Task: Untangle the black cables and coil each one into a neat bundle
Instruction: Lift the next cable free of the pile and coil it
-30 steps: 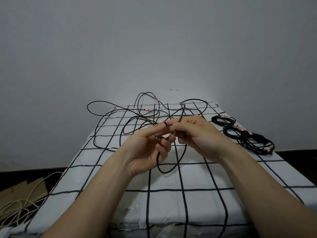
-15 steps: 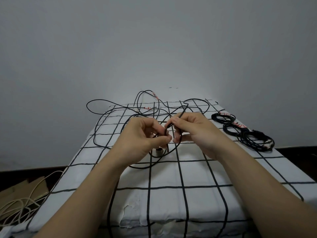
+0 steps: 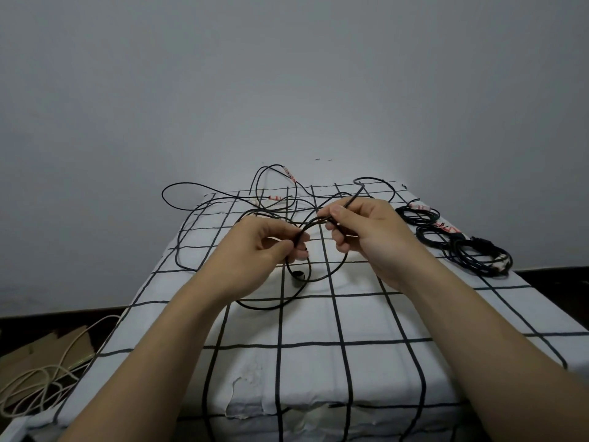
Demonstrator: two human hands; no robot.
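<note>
Well to the left of the fingers, on the floor, a pale cord [image 3: 38, 378] is seen lying loose. A black cable [image 3: 322, 278] is pinched between the thumb and curled fingers of the left hand [image 3: 255, 253]. It is arched across to the right hand [image 3: 366, 231], where it is gripped by thumb and forefinger. Below the fingers its loops are draped onto the checked cloth [image 3: 366, 330]. Beyond the fingertips the tangled cables [image 3: 277, 200] are spread. Right of the right fingers, coiled bundles [image 3: 478, 256] are laid.
</note>
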